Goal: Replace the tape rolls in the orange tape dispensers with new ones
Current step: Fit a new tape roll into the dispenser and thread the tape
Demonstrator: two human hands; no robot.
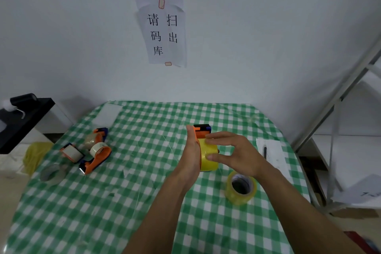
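Two hands at work over a table under a green checked cloth (123,202). The left hand (190,154) stands on edge, fingers straight and pointing away from the person, its palm flat against the left side of an orange tape dispenser (201,131). The right hand (237,150) grips the yellow tape roll (208,156) seated in that dispenser, fingers curled over the top of the roll and thumb on its face. Dispenser and roll sit between the two palms. Just below the right wrist, a spare yellowish roll (237,197) lies flat on the cloth. Well to the left of the left hand lie two further orange dispensers (98,137) (99,158) with pale rolls, a small orange-framed part (72,152) and a grey ring (52,173). Beyond the right hand, a sheet of paper (272,154) carries a pen (265,151)
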